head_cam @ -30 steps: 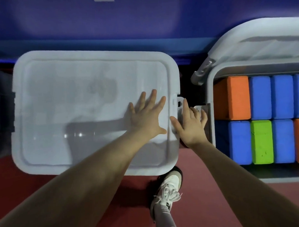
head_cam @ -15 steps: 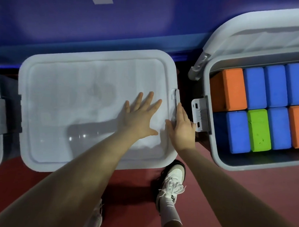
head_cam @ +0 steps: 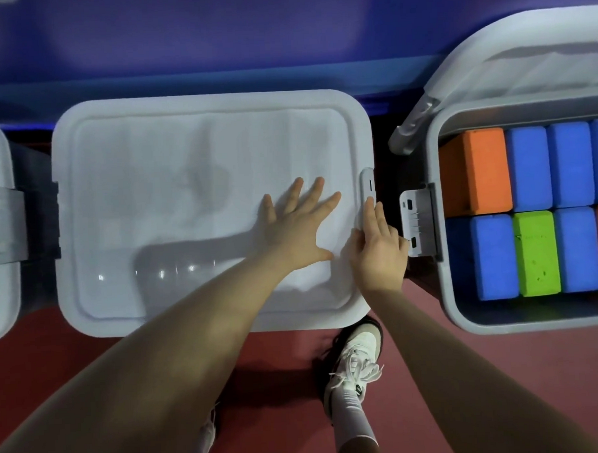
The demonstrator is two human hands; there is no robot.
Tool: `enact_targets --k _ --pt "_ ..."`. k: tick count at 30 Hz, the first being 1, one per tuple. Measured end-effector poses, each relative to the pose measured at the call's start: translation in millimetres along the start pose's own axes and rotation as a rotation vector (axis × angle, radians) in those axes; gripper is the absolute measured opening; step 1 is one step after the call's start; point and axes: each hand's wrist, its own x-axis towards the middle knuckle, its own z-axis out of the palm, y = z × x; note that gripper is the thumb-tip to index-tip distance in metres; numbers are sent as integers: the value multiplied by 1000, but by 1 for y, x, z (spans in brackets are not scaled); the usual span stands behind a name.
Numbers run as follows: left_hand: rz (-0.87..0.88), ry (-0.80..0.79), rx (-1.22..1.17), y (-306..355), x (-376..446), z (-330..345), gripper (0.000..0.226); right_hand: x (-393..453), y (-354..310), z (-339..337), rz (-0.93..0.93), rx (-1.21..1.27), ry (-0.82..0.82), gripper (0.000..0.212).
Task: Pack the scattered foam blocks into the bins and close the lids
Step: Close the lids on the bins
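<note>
latch [head_cam: 368, 185] now flat | left hand [head_cam: 296, 226] splayed on lid [head_cam: 185, 162] | right hand [head_cam: 377, 253] fingers together | open bin [head_cam: 447, 288] cropped

Left hand [head_cam: 299, 226] splayed flat; right hand [head_cam: 377, 253] seemingly flat.

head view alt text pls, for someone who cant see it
Seen from above, a left hand presses flat on a closed white bin lid while the right hand pushes its side latch. To the right, an open bin holds foam blocks.
</note>
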Motion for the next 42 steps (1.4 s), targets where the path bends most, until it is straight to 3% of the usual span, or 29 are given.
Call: enact_targets --k 5,9,20,24,31,42 --pt "-22 177 -92 -39 -31 -1 72 -11 -16 -3 -168 -101 99 54" --pt "-125 329 -135 -93 -69 -2 63 -21 -64 9 -338 -138 1 51" --pt "-320 382 -90 -272 -155 5 69 -32 -240 85 -625 -211 -219 54" --pt "-357 449 -40 -318 -159 12 78 -31 -284 117 -625 -301 -255 65" --pt "-307 325 -25 -373 -137 5 91 -30 -311 145 -448 -467 -335 66" --pt "-178 372 -172 -390 -119 25 101 -31 -318 144 -391 -445 -370 65"
